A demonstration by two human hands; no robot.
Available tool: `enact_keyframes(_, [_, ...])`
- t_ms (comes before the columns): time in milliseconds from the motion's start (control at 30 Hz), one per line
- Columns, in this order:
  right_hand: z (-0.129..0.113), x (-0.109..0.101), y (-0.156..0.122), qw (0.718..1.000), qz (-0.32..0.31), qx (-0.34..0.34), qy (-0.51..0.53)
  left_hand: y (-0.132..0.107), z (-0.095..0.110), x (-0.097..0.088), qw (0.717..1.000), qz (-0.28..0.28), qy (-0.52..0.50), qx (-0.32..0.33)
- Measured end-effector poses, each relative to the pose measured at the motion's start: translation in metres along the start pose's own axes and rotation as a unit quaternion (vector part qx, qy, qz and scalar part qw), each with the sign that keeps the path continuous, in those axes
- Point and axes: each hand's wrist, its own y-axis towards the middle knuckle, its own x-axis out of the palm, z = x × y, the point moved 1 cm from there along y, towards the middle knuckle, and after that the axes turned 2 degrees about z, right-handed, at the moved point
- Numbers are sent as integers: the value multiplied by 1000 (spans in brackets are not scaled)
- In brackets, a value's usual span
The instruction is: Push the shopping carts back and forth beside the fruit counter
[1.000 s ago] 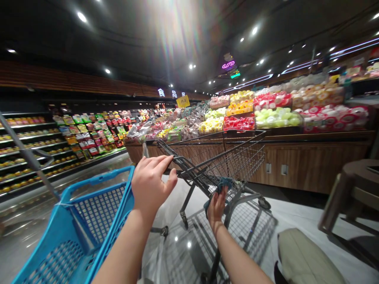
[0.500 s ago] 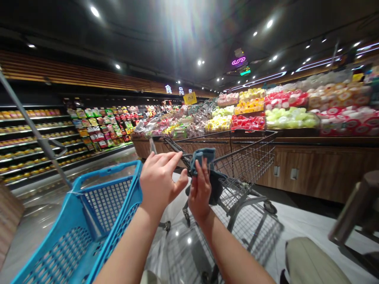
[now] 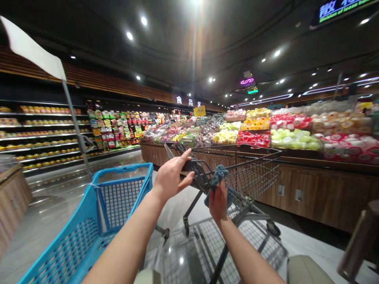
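Note:
A grey wire shopping cart [image 3: 254, 173] stands in front of me, its handle end toward my hands. My left hand [image 3: 170, 177] is at the cart's dark handle, index finger stretched out and thumb apart. Whether it touches the handle is hard to tell. My right hand [image 3: 219, 203] grips a bunched blue-grey cloth [image 3: 219, 173] against the near wire end of the cart. Part of the cloth hangs below the fingers.
A blue plastic basket cart [image 3: 97, 213] with a pole stands at my left. Behind the shopping cart runs a wooden counter [image 3: 322, 185] heaped with packaged goods [image 3: 296, 138]. Stocked shelves [image 3: 50, 134] line the left wall. A brown stool-like leg [image 3: 357, 240] is at right.
My right hand has moved right and away from my left hand with the cloth, which is now more bunched. My left hand stays near the handle. The view has shifted slightly.

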Motion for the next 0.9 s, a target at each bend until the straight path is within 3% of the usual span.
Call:
enact_keyframes(100, [2,-2,9,993,47,70,83,-4,-21,-3,1000,-4,-24,-17])
enact_keyframes(200, [-32,-3,46,977,108,146,113,-9,-30,-1,998,-4,-51,-46])
enact_keyframes(267, [-67,-3,77,985,92,100,107,-12,-27,0,995,-1,-80,-57])
enact_keyframes(333, [-97,-4,103,998,6,-17,68,-13,-21,0,993,1,-103,-55])
enact_keyframes(400, [-110,-8,116,997,-29,-67,19,-13,-12,-1,992,6,-118,-52])
enact_keyframes(500, [-97,-19,116,997,-32,-63,2,-13,-2,-5,990,4,-134,-46])
enact_keyframes(600, [-62,-32,105,1000,-18,-14,13,-14,8,-9,989,-14,-142,-36])
enact_keyframes(700, [-31,-44,102,999,-42,13,3,-16,18,-12,988,-20,-153,-14])
enact_keyframes(900, [-6,-79,116,994,-74,33,72,-9,26,-6,986,-74,-133,66])
